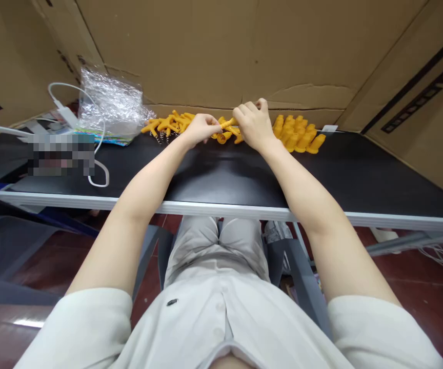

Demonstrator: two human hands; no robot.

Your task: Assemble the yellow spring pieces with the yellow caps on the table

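Observation:
Between my two hands a yellow plastic piece [228, 124] is held a little above the table; whether it is one part or two joined parts is hidden by my fingers. My left hand [202, 129] pinches its left end. On its right end, the fingers of my right hand [253, 123] are closed. To the left lies a heap of yellow corkscrews [167, 124] with branched handles and metal spirals. A few loose yellow parts [222, 137] lie just under my hands. Right of my right hand, several yellow tapered sleeves [300, 134] stand upright in rows.
Cardboard walls [206, 51] enclose the back and sides of the black table [221, 179]. Clear plastic wrap [109, 100] lies at the back left, beside a white cable [100, 179] and a blurred-out patch. A metal edge [221, 209] runs along the table's front.

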